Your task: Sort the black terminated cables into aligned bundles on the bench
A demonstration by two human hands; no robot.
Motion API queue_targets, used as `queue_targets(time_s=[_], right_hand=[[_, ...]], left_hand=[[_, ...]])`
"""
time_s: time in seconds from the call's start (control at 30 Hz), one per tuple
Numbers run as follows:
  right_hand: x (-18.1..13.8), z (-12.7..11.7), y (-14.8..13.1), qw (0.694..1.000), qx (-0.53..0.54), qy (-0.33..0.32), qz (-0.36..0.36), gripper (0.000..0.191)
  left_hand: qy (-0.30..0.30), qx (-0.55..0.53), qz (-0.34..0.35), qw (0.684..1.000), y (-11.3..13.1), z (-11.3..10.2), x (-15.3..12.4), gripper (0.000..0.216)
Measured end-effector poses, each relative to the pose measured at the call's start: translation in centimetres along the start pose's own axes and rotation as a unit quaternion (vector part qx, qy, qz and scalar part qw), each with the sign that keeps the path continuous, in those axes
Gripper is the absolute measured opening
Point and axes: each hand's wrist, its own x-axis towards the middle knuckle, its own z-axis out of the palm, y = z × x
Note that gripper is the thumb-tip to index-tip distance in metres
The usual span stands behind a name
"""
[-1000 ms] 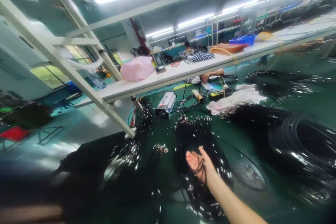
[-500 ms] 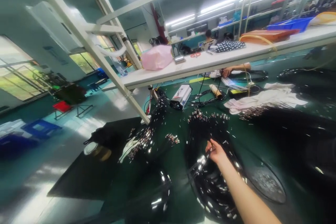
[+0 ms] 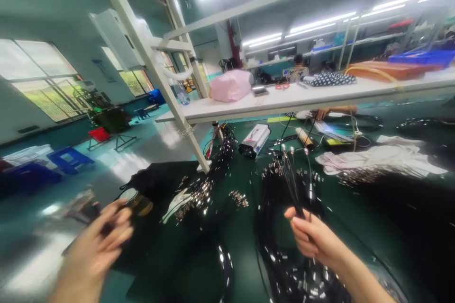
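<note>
My right hand (image 3: 313,239) is closed around a small bunch of thin black cables (image 3: 292,187). Their metal-tipped ends point upward, one standing apart from the others. Below that hand, a large coil of black cables (image 3: 268,241) lies on the dark green table (image 3: 241,251). At the lower left, my left hand (image 3: 97,241) is smeared by motion, its fingers curled. Something dark shows between those fingers, and a blurred brownish and pale shape (image 3: 76,208) appears just beyond them; what it is I cannot make out.
Cable ends (image 3: 201,194) lie by a white glove (image 3: 176,204). A jar (image 3: 142,203) stands at the table's left side. A silver box (image 3: 255,139) and white cloths (image 3: 380,156) lie farther back. A white shelf (image 3: 302,94) spans above; another person's hand (image 3: 323,112) is beneath it.
My right hand has lifted the cable bunch, and its ends now point up. My left hand has come into view at the lower left. The view has shifted left.
</note>
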Motion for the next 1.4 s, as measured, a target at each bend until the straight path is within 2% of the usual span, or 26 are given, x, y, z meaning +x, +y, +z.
queue_targets(time_s=[0.07, 0.1, 0.13, 0.17, 0.23, 0.3, 0.37, 0.43, 0.5, 0.57, 0.67, 0.73, 0.8, 0.87, 0.93, 1.0, 1.07, 1.2, 1.27, 1.33, 1.4], right_hand=[[-0.1, 1.5, -0.4, 0.999, -0.032, -0.013, -0.040, 0.017], [-0.1, 2.2, -0.6, 0.997, -0.049, -0.017, -0.056, 0.018], [-0.1, 2.8, -0.8, 0.995, -0.065, -0.020, -0.072, 0.020], [0.0, 3.3, -0.9, 0.993, -0.080, -0.023, -0.084, 0.023], [0.1, 4.2, -1.1, 0.989, -0.107, -0.023, -0.103, 0.027], [0.4, 4.8, -1.2, 0.985, -0.128, -0.015, -0.119, 0.031], [0.8, 5.0, -1.2, 0.981, -0.145, -0.003, -0.128, 0.033], [1.3, 4.8, -1.1, 0.978, -0.159, 0.013, -0.134, 0.034], [1.8, 4.5, -1.0, 0.974, -0.174, 0.040, -0.141, 0.034], [2.0, 4.0, -1.0, 0.956, -0.209, 0.098, -0.179, 0.031], [1.8, 3.8, -1.1, 0.897, -0.302, 0.180, -0.268, 0.023], [1.6, 4.0, -1.1, 0.872, -0.345, 0.192, -0.290, 0.021], [1.5, 4.4, -0.9, 0.879, -0.347, 0.180, -0.272, 0.023], [1.5, 4.9, -0.3, 0.913, -0.311, 0.149, -0.219, 0.029], [1.6, 5.2, 0.4, 0.952, -0.252, 0.096, -0.147, 0.038], [1.6, 5.4, 0.7, 0.971, -0.210, 0.053, -0.106, 0.042], [1.5, 5.5, 0.2, 0.970, -0.206, 0.027, -0.128, 0.043], [1.2, 7.0, -2.9, 0.935, -0.213, -0.018, -0.282, 0.062], [1.1, 8.3, -4.4, 0.922, -0.212, 0.006, -0.323, 0.051], [0.8, 9.2, -5.3, 0.916, -0.219, 0.057, -0.331, 0.036], [0.5, 9.2, -5.7, 0.921, -0.205, 0.095, -0.318, 0.030]], left_hand=[[-0.154, 0.028, 0.000, 0.988, -0.9, 4.2, 1.6, 0.029], [-0.231, 0.046, -0.008, 0.972, -1.5, 6.9, 2.0, 0.027], [-0.284, 0.058, -0.020, 0.957, -2.1, 9.7, 2.2, 0.032], [-0.319, 0.075, -0.038, 0.944, -2.7, 12.6, 2.2, 0.040], [-0.350, 0.099, -0.047, 0.931, -4.4, 17.9, 1.7, 0.053], [-0.386, 0.110, -0.057, 0.914, -6.3, 21.9, 0.9, 0.058], [-0.456, 0.097, -0.078, 0.881, -8.0, 24.6, 0.1, 0.054], [-0.523, 0.080, -0.095, 0.844, -9.3, 26.2, -0.7, 0.048], [-0.553, 0.077, -0.093, 0.824, -10.0, 27.0, -1.5, 0.043], [-0.555, 0.085, -0.077, 0.824, -10.3, 27.3, -2.1, 0.041], [-0.549, 0.097, -0.070, 0.827, -10.3, 27.2, -2.3, 0.051], [-0.564, 0.103, -0.097, 0.813, -10.2, 26.9, -2.2, 0.052], [-0.594, 0.105, -0.132, 0.787, -10.0, 26.5, -2.0, 0.048], [-0.613, 0.101, -0.150, 0.769, -9.7, 26.0, -2.2, 0.041], [-0.616, 0.105, -0.147, 0.766, -9.5, 25.4, -2.6, 0.037], [-0.609, 0.117, -0.132, 0.773, -9.3, 24.8, -3.1, 0.031], [-0.591, 0.133, -0.105, 0.788, -9.0, 24.3, -3.6, 0.025], [-0.537, 0.169, -0.058, 0.825, -8.6, 24.1, -4.3, 0.023], [-0.517, 0.178, -0.043, 0.836, -8.5, 24.3, -4.5, 0.025], [-0.503, 0.163, -0.031, 0.848, -8.4, 24.6, -4.5, 0.032], [-0.491, 0.132, -0.031, 0.860, -8.4, 24.6, -4.3, 0.044]])
